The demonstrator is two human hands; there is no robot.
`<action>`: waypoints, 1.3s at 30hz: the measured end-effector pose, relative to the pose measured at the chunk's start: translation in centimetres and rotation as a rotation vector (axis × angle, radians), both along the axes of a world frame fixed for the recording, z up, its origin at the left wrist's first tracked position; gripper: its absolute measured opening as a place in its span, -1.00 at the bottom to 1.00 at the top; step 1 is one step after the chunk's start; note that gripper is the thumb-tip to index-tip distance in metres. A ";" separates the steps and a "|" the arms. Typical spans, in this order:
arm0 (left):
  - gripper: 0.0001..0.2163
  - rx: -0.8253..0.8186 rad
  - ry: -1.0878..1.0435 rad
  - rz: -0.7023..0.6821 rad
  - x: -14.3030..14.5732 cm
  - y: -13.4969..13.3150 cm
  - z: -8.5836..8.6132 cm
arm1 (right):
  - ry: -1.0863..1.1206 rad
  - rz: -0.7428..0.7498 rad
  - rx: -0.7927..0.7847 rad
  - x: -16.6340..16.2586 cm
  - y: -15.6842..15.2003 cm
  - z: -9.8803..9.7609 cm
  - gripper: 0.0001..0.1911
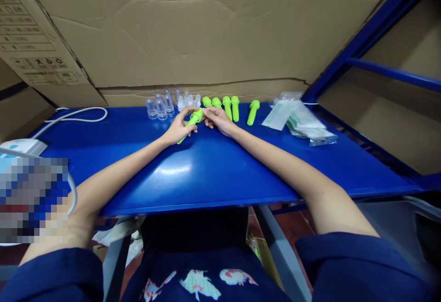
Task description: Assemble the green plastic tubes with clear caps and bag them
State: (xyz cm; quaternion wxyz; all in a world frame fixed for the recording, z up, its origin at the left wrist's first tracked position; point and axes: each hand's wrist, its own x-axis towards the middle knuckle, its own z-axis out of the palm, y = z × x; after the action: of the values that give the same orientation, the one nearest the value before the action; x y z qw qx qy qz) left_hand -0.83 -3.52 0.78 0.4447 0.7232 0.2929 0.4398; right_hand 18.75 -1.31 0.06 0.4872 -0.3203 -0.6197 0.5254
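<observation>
A lime-green plastic piece (190,125), tube-shaped with a wider ringed head, is in my left hand (179,127), whose fingers wrap round it. My right hand (217,119) has its fingers pinched at the head end of the same piece, partly covering it. Just behind my hands stand several more lime-green pieces (235,108), and one lies a little apart to the right (253,112). To the left, several clear plastic bottle-shaped covers (160,108) stand upright. Smaller translucent caps (190,101) are grouped beside them.
Flat clear plastic packets (303,120) with white and green contents lie at the right of the blue table (206,169). A white device (27,146) with a pale cable (86,114) sits at the left. A cardboard wall (193,31) rises along the back, and a blue metal frame stands at right.
</observation>
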 end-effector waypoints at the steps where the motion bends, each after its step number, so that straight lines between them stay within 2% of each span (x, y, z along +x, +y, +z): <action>1: -0.45 -0.004 -0.001 -0.001 0.0 0.0 0.0 | -0.004 -0.005 -0.010 0.0 -0.1 0.1 -0.49; 7: -0.51 -0.091 0.043 -0.033 0.0 0.0 0.1 | -0.103 -0.018 -0.019 -0.7 -0.5 0.4 -0.75; 17: -0.56 -0.223 0.066 -0.029 0.1 0.0 0.4 | -0.176 0.040 -0.005 -1.1 -0.5 0.5 -0.89; 19: -0.57 -0.246 0.031 -0.010 0.1 0.1 0.3 | -0.191 0.020 0.049 -1.1 -0.7 0.3 -0.87; 23: -0.55 -0.260 -0.064 0.023 0.1 0.4 0.3 | -0.228 -0.163 0.280 -1.4 -1.6 -0.3 -0.74; 26: -0.53 -0.243 -0.070 0.008 0.0 0.4 0.4 | -0.317 -0.217 0.414 -1.6 -2.0 -0.4 -0.73; 33: -0.55 -0.213 -0.079 -0.002 -0.1 0.3 0.5 | -0.348 -0.186 0.472 -1.7 -1.9 -0.7 -0.67; 39: -0.58 -0.203 -0.089 -0.037 -0.1 0.3 0.4 | -0.387 -0.204 0.520 -1.6 -1.9 -1.1 -0.70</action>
State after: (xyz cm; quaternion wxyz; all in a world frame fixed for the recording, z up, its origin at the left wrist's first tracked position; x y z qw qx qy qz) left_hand -0.91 -3.27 1.21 0.5362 0.6594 0.3025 0.4315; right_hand 17.11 -3.20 -1.02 0.4760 -0.3393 -0.7787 0.2279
